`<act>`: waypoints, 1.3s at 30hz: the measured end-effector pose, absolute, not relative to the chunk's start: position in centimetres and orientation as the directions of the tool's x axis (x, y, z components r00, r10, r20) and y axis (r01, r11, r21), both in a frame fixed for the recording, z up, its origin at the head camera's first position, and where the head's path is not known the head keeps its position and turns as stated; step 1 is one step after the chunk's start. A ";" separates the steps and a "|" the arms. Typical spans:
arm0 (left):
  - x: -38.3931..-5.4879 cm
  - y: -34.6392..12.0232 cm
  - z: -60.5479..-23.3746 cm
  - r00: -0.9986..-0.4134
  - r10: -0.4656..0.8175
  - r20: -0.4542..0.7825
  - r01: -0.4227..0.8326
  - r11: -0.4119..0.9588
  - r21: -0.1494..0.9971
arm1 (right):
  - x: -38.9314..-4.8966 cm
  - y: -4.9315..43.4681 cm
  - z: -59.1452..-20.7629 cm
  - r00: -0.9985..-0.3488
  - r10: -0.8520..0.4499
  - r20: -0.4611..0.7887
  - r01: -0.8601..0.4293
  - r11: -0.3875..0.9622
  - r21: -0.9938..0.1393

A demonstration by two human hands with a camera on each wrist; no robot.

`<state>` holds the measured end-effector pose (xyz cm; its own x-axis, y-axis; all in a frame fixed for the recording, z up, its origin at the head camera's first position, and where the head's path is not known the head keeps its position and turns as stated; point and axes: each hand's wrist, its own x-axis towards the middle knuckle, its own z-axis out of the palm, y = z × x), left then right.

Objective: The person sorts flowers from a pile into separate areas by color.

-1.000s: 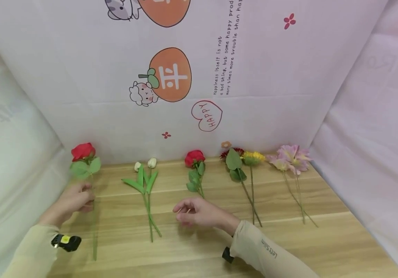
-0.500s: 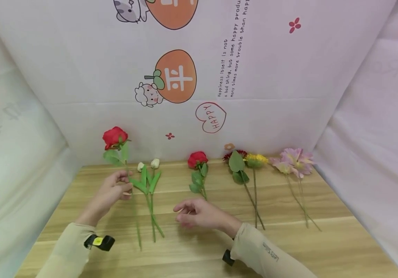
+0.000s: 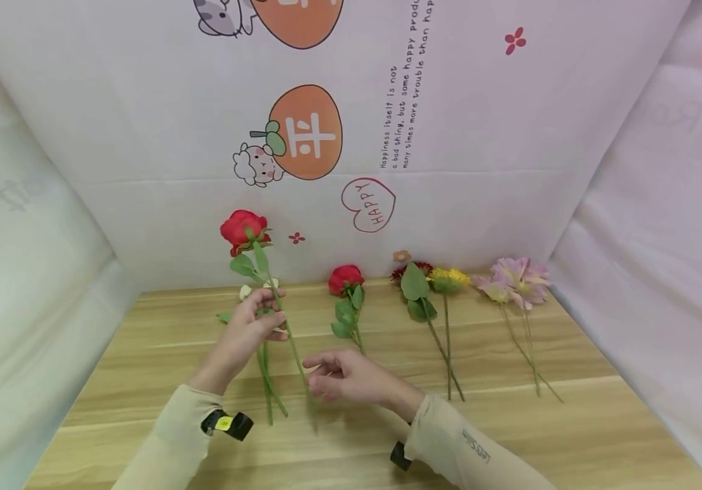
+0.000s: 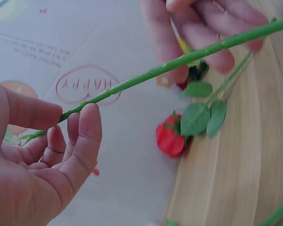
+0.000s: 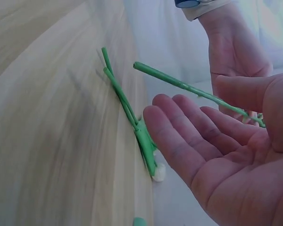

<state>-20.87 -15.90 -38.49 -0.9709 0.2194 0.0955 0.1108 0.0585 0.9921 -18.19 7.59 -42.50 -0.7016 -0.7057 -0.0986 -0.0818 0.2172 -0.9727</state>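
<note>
A red rose (image 3: 243, 228) with a long green stem is pinched between the thumb and fingers of my left hand (image 3: 249, 327). It is raised off the table, its bloom against the back sheet and its stem slanting down to the right. My right hand (image 3: 351, 378) hovers at the stem's lower end, fingers loosely extended. In the right wrist view the stem (image 5: 184, 85) crosses behind the right thumb, and the fingers do not close on it. Two white tulips (image 3: 267, 384) lie with crossed stems behind my left hand, which partly hides them.
On the wooden table (image 3: 351, 456) lie another red rose (image 3: 346, 279), a dark red flower with leaves (image 3: 414, 282), a yellow flower (image 3: 449, 280) and pale pink flowers (image 3: 519, 280). White printed sheets (image 3: 461, 122) enclose the back and sides.
My left hand has lifted the red rose from the far left and carried it right, over the tulips. The stem has tilted toward my right hand, which has stayed in place.
</note>
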 end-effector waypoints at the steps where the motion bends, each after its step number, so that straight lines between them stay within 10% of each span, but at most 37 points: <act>1: -20.9 -15.6 -38.5 -0.970 0.220 0.103 0.116 0.047 0.992 | -18.2 7.6 -42.5 -0.701 -0.707 -0.099 -0.086 0.221 -0.971; 18: -21.2 -13.5 -38.1 -0.950 0.261 0.170 0.181 0.016 0.983 | -17.8 9.4 -42.4 -0.760 -0.649 -0.015 -0.171 0.222 -0.960; 39: -21.3 -11.0 -41.4 -0.904 0.420 0.085 0.254 0.367 0.895 | -18.6 13.6 -44.5 -0.805 -0.591 -0.050 -0.203 0.354 -0.913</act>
